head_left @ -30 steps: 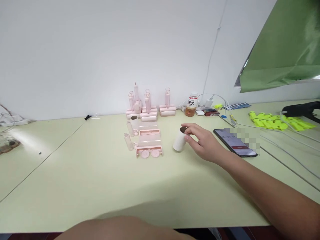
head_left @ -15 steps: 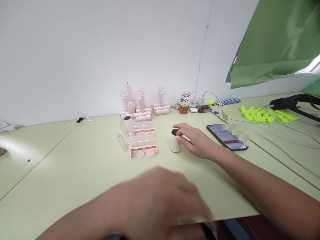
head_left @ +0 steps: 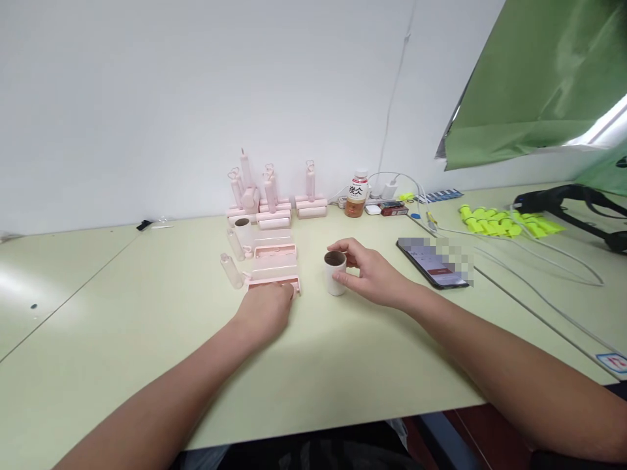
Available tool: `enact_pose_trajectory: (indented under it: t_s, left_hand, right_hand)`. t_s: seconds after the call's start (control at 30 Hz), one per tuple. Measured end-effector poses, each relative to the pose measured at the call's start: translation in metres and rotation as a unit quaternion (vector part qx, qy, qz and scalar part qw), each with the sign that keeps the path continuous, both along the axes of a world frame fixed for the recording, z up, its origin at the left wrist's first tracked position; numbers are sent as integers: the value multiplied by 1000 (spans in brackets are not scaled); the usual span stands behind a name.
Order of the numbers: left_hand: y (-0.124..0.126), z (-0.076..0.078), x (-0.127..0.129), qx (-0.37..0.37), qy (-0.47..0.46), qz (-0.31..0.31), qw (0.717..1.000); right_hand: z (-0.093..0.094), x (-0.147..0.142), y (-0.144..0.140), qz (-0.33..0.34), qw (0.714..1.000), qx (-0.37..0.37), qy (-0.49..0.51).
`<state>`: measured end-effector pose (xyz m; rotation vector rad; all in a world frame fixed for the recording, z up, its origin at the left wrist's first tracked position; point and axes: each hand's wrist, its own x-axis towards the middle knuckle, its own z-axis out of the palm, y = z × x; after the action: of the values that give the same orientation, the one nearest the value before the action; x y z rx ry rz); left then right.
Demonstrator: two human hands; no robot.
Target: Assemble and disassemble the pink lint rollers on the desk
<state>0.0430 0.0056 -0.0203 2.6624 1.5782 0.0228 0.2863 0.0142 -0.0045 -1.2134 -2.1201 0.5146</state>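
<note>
A short white adhesive-paper roll (head_left: 334,283) with a brown cardboard core stands upright on the table. My right hand (head_left: 365,269) curves around its right side, thumb at the front and fingers at the back of the rim. Over the nearest open pink case (head_left: 253,284) lies my left hand (head_left: 267,310), its fingers bent down at the case's front right. What those fingers grip is hidden, and the case's round discs are covered. Just left of the case rests a pale pink handle (head_left: 231,271). Behind are a second open case (head_left: 275,250) and another white roll (head_left: 243,231).
Several assembled pink rollers (head_left: 274,215) stand along the wall. To their right are a drink bottle (head_left: 357,194), a small red box (head_left: 394,209) and white cables (head_left: 539,256). A phone (head_left: 434,264) lies beyond my right hand, near several yellow pieces (head_left: 490,220).
My left hand has moved from the near table edge forward and left onto the nearest pink case. My right hand stays at the white roll, its thumb now lower on the side.
</note>
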Motion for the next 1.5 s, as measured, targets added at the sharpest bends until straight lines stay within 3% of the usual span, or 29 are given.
enact_pose_trajectory:
  t_s: [0.13, 0.23, 0.37, 0.53, 0.6, 0.83, 1.03, 1.17, 1.33, 1.5]
  left_hand:
    - [-5, 8, -6, -65, -66, 3, 996]
    - [-9, 19, -14, -98, -178, -40, 978]
    - [-10, 26, -18, -128, -346, -119, 922]
    - [-4, 16, -14, -181, -476, -130, 851]
    - [-3, 12, -14, -163, -491, -115, 848]
    - [-5, 11, -12, -132, -451, -101, 877]
    - [-7, 14, -8, -139, -539, -37, 830]
    - [-9, 15, -6, -155, -596, -46, 787]
    - [-13, 13, -5, -154, -567, -76, 805]
    - [-14, 11, -5, -130, -523, -60, 840]
  right_hand:
    - [-13, -4, 6, -9, 996, -87, 30]
    - [-18, -7, 6, 23, 995, -87, 41]
    - [-14, -12, -2, 55, 997, -41, 44]
    - [-6, -19, -14, 128, 990, -58, 5]
    - [-4, -22, -17, 148, 987, -67, -13]
    - [-7, -25, -20, 165, 984, -69, -18]
    - [-7, -25, -20, 168, 984, -64, -19]
    - [-9, -24, -20, 165, 984, -63, -13]
    - [-11, -24, -19, 162, 986, -48, -4]
    - [-10, -24, -19, 155, 987, -51, 2]
